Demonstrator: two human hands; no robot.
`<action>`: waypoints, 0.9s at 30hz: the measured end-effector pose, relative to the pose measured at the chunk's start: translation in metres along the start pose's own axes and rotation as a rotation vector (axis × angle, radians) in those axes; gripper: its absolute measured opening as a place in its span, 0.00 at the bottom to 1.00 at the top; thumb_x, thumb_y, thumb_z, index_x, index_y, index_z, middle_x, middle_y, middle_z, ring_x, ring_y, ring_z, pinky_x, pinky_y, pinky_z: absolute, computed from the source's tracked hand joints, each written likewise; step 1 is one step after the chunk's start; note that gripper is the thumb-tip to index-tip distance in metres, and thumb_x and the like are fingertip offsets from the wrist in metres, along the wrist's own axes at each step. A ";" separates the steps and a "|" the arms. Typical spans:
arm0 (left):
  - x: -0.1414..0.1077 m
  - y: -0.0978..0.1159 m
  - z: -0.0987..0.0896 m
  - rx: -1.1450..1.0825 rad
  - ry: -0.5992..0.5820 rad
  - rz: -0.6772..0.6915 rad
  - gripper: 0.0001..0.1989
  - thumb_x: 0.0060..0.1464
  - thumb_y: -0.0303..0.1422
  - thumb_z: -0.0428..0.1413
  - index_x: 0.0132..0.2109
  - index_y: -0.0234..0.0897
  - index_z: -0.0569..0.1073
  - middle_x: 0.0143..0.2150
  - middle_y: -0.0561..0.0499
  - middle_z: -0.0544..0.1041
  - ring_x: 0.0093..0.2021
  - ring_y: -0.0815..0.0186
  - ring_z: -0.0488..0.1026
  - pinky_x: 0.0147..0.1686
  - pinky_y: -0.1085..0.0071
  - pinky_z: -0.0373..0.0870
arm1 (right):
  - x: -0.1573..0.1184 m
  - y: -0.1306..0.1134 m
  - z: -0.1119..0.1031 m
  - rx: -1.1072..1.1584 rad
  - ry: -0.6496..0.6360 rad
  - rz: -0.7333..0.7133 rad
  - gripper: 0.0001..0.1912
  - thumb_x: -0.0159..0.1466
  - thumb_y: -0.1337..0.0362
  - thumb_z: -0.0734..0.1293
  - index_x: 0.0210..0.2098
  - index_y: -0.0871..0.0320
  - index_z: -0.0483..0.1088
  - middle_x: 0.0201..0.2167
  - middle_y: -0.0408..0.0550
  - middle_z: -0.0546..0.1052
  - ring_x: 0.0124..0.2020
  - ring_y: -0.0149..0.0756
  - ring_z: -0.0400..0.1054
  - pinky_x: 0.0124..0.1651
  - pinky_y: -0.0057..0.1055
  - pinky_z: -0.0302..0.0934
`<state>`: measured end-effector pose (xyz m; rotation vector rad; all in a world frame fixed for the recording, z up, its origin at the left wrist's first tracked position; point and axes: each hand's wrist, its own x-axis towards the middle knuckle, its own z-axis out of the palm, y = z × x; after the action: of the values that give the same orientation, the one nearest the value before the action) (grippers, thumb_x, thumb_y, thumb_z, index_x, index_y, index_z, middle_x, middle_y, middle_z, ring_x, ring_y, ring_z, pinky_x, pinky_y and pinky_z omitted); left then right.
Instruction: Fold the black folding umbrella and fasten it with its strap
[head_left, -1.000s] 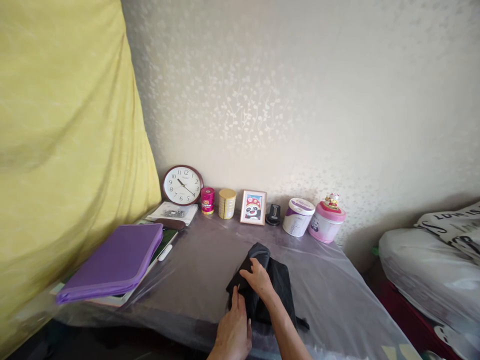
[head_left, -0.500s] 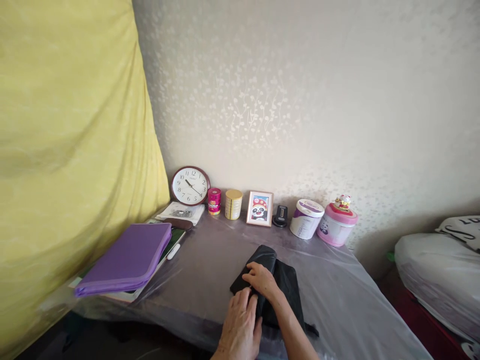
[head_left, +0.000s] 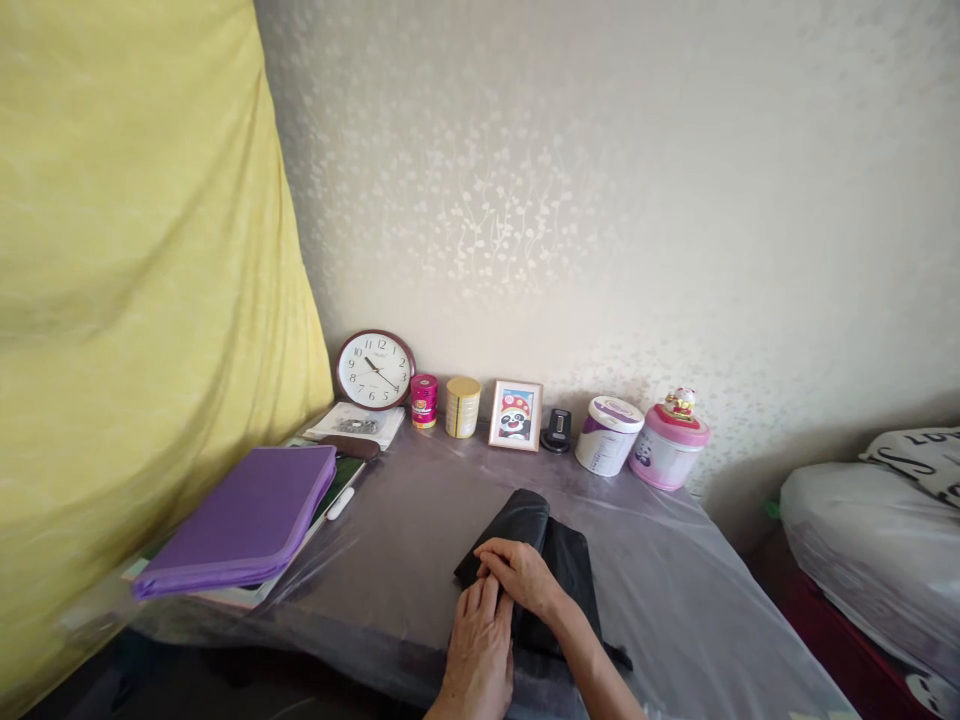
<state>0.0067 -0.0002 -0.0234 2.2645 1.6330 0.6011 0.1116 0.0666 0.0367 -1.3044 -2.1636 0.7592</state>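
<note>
A black folded cloth (head_left: 570, 560) lies on the table, with a rolled or doubled-over part on its left side and a short strap or corner sticking out at the lower right. My left hand (head_left: 480, 640) is at the near left edge of the roll, its fingers bent over it and the thumb mostly out of sight. From the right, my right hand (head_left: 521, 575) reaches across the top of the roll. Its curled fingers press on the cloth just beyond the left fingertips, and the two hands touch.
A purple zip folder (head_left: 240, 520) rests on papers at the left, beside a white pen-like item (head_left: 340, 503). Along the wall stand a clock (head_left: 375, 370), a pink can (head_left: 424, 402), a yellow-lidded can (head_left: 463, 408), a panda picture frame (head_left: 515, 415) and lidded tubs (head_left: 609, 437).
My right hand has shifted slightly nearer and left, its fingers coming down against the left fingertips. The cloth stays folded in nearly the same shape; the view has turned slightly.
</note>
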 end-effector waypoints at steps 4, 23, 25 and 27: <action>0.001 -0.004 0.009 0.004 -0.033 -0.015 0.34 0.46 0.23 0.45 0.63 0.35 0.53 0.64 0.47 0.54 0.62 0.60 0.50 0.62 0.64 0.43 | -0.014 0.013 0.002 -0.081 0.172 -0.123 0.16 0.65 0.61 0.56 0.42 0.53 0.74 0.37 0.45 0.78 0.42 0.36 0.68 0.47 0.31 0.60; 0.006 -0.002 -0.004 -0.070 -0.216 -0.141 0.38 0.48 0.28 0.47 0.65 0.42 0.43 0.66 0.50 0.51 0.63 0.57 0.51 0.59 0.62 0.49 | 0.055 0.092 -0.023 -0.351 0.212 0.035 0.16 0.64 0.63 0.55 0.39 0.54 0.74 0.45 0.46 0.76 0.53 0.38 0.62 0.58 0.38 0.47; 0.006 -0.003 -0.001 -0.061 -0.200 -0.143 0.37 0.48 0.28 0.46 0.65 0.42 0.43 0.65 0.49 0.53 0.62 0.57 0.52 0.59 0.63 0.50 | 0.061 0.097 -0.024 -0.360 0.228 0.087 0.17 0.64 0.63 0.54 0.41 0.55 0.73 0.47 0.47 0.75 0.51 0.38 0.64 0.57 0.37 0.50; 0.006 -0.003 0.000 -0.058 -0.189 -0.143 0.37 0.49 0.28 0.46 0.65 0.42 0.43 0.65 0.48 0.54 0.61 0.56 0.53 0.58 0.62 0.51 | 0.063 0.101 -0.025 -0.376 0.264 0.156 0.18 0.65 0.64 0.52 0.43 0.56 0.72 0.47 0.49 0.74 0.50 0.37 0.65 0.58 0.37 0.49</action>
<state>0.0053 0.0067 -0.0236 2.0727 1.6439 0.3828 0.1646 0.1671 -0.0057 -1.6718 -2.0677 0.2177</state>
